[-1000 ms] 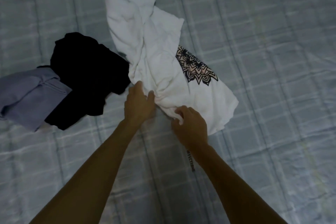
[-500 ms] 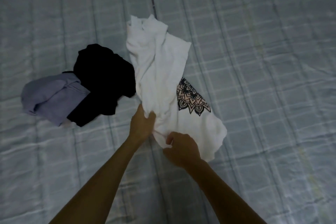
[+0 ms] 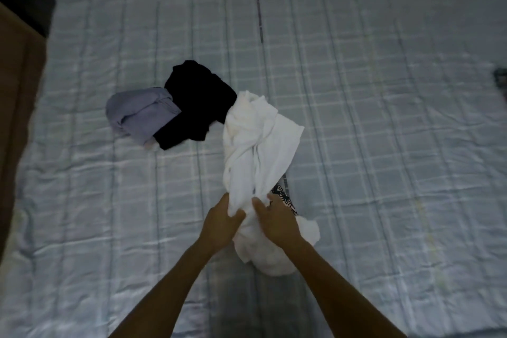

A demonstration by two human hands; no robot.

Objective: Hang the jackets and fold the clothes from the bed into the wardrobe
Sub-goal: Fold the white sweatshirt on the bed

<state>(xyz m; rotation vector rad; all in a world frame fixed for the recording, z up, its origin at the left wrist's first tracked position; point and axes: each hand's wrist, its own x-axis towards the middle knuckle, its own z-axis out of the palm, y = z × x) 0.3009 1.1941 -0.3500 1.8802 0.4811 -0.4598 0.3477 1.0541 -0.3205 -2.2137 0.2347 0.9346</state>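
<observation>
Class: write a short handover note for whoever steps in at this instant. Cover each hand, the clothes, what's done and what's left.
Left hand: grips the bunched white T-shirt at its near end.
Right hand: grips the same shirt beside it.
Black garment and lilac garment: crumpled together on the bed, untouched.
Done: nothing folded here.
Left: fold all three and put them away.

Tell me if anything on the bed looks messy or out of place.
The white T-shirt is twisted into a rope-like bunch, gripped by the left hand and right hand, its print mostly hidden. Beside it, a black garment and a lilac garment lie crumpled and overlapping. Nothing looks torn or spilled.
</observation>
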